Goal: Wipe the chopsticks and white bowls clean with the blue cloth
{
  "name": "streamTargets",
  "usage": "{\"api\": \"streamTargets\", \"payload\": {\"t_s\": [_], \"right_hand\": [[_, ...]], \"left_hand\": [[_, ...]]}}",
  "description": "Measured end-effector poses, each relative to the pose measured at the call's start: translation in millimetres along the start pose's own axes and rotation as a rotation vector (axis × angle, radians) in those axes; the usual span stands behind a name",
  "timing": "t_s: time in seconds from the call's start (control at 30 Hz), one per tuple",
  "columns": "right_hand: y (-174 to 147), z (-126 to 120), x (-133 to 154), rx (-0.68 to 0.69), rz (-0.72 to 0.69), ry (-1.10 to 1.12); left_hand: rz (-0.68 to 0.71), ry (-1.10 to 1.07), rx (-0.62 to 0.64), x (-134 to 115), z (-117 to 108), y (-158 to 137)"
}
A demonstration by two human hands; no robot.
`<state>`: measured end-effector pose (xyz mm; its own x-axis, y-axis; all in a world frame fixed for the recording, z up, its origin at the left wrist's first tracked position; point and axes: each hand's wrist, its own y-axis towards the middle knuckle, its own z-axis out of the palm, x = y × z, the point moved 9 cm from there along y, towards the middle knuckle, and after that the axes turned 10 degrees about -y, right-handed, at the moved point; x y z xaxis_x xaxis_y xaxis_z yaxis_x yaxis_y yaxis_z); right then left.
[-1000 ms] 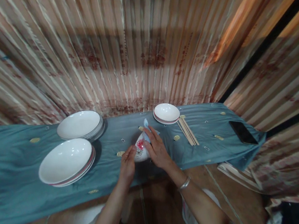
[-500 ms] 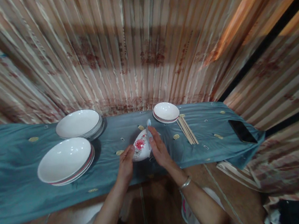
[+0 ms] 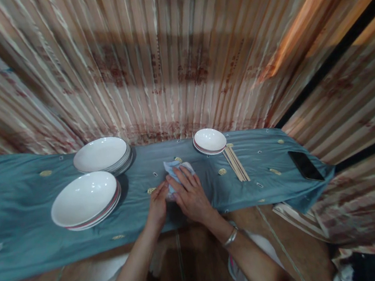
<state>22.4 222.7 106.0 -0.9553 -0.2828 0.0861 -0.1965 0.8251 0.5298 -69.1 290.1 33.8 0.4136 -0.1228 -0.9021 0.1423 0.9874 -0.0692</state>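
Note:
Low over the cloth-covered table, my left hand (image 3: 157, 203) grips the left edge of a small white bowl (image 3: 172, 197), its fingers closed on the rim. A light blue cloth (image 3: 171, 167) covers most of that bowl, so little of it shows. Over the top lies my right hand (image 3: 192, 196), pressing the cloth against the bowl with its fingers slightly spread.
Two stacks stand at the left: white plates (image 3: 100, 153) behind, large white bowls (image 3: 84, 199) in front. Small bowls (image 3: 210, 139) are stacked at the back, beside several chopsticks (image 3: 237, 164). A black phone (image 3: 305, 165) lies near the right end of the teal tablecloth (image 3: 209, 193).
My right hand has turned from the bowl's right side to palm down over it, spreading the cloth across. The red flower pattern is now hidden. My left hand keeps its grip.

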Motion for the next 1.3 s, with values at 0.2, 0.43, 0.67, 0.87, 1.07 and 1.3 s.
{"api": "streamTargets", "payload": {"t_s": [0.2,0.43,0.67,0.87,1.07,1.3], "right_hand": [[5,-2,-37,-0.054,0.192,0.277],[-1,19,-71,-0.118,0.415,0.684],[-11,89,-103,-0.085,0.656,1.038],[-19,110,-100,-0.079,0.758,1.167],[-28,111,-94,-0.16,0.811,1.118],[-35,110,-73,-0.111,0.821,0.994]], "left_hand": [[-0.033,-0.096,0.026,2,7,-3],[-0.083,-0.151,-0.037,4,4,-4],[-0.122,-0.24,-0.095,-1,2,-6],[-0.11,-0.304,-0.112,-1,-2,-3],[-0.115,-0.436,-0.14,-3,-6,0],[-0.193,-0.594,-0.163,6,-3,1]]}}
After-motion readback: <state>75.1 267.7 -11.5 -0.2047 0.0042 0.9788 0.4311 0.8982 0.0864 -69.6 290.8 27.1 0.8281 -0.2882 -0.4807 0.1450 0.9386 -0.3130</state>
